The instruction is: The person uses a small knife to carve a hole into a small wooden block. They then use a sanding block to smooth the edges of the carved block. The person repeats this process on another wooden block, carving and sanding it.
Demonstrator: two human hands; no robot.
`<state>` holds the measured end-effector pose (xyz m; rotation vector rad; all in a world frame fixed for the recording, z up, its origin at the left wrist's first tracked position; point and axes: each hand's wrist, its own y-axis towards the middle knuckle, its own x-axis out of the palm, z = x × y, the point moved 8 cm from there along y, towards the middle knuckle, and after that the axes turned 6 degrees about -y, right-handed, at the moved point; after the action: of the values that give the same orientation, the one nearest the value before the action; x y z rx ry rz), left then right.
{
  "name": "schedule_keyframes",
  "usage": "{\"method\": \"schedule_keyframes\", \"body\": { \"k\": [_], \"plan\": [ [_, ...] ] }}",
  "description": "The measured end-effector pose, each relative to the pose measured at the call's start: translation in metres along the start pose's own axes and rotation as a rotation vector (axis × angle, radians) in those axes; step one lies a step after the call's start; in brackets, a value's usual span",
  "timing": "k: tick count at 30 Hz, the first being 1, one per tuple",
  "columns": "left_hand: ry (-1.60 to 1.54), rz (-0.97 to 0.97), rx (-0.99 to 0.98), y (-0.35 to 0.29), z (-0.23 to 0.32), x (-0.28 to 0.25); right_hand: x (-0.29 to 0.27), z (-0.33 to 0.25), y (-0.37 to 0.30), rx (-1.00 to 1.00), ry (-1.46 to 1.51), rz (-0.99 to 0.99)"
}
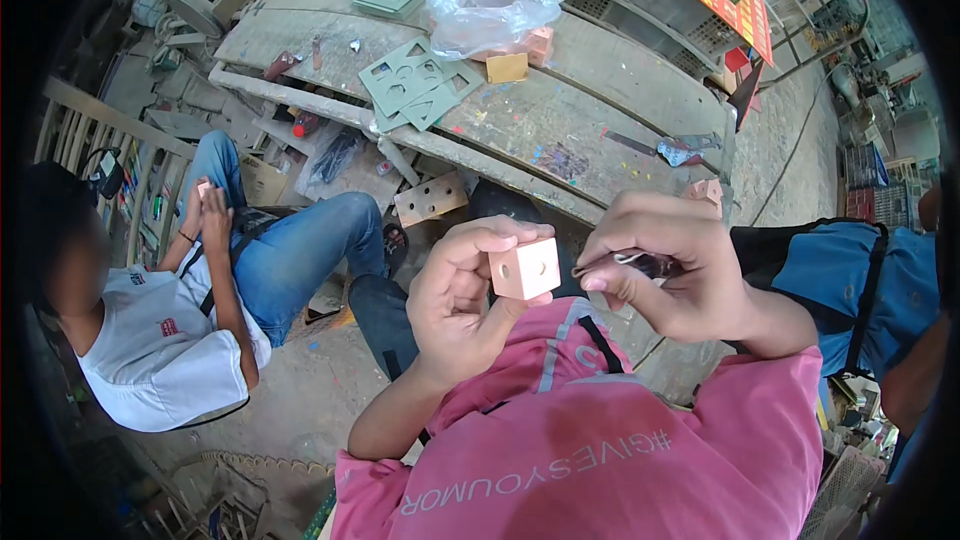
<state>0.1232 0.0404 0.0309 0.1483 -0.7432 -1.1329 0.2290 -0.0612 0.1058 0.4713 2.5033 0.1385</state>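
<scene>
Head view shows a pale pink cube (pixel 524 270) up in front of the pink shirt (pixel 640 430), caught in the left hand (pixel 448 295) with the thumb under its lower edge and the fingers over its top and side. That pinch at the edges seems chosen to leave two faces bare, each showing a round mark or hollow, where they can be seen and reached. The right hand (pixel 690 265) pinches a slim dark tool (pixel 650 264) between thumb and bent fingers; its tip points at the cube, just beside it but apart, and what kind of tool it is I cannot tell. Both hands are raised close together, likely to keep the cube steady and well in sight. Beyond them stands the counter (pixel 600 90), where green plates (pixel 400 98) with cut-outs overlap, a clear bag (pixel 492 8) sits by a small brown block (pixel 507 68), and a blade (pixel 630 142) lies near the right end, perhaps parked there to leave the near edge free. At left, a seated co-worker (pixel 165 340) holds a small pale block (pixel 203 186) in both hands, low over the lap.
</scene>
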Motion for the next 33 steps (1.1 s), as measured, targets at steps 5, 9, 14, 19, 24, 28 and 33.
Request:
{"method": "schedule_keyframes", "body": {
  "k": [5,9,14,19,24,28,33],
  "plan": [
    [0.372,0.045,0.107,0.001,0.013,0.009,0.014,0.018,-0.001,0.318,0.274,-0.13],
    [0.791,-0.09,0.342,0.009,0.034,0.024,0.011,0.018,0.002,0.181,0.23,-0.083],
    [0.258,0.029,-0.157,0.002,0.005,0.009,0.013,-0.027,-0.019,-0.657,-0.59,0.141],
    [-0.184,0.056,-0.324,-0.003,-0.008,0.011,-0.023,-0.03,-0.019,-0.579,-0.57,0.355],
    [-0.156,-0.001,-0.255,0.004,-0.009,0.017,-0.036,-0.003,-0.022,-0.171,-0.237,0.368],
    [-0.374,0.06,-0.327,0.0,-0.02,0.019,-0.028,-0.009,-0.02,-0.157,-0.192,0.203],
    [-0.429,-0.007,-0.265,0.001,-0.025,0.022,-0.012,-0.015,-0.018,-0.189,-0.149,0.095]
  ]
}}
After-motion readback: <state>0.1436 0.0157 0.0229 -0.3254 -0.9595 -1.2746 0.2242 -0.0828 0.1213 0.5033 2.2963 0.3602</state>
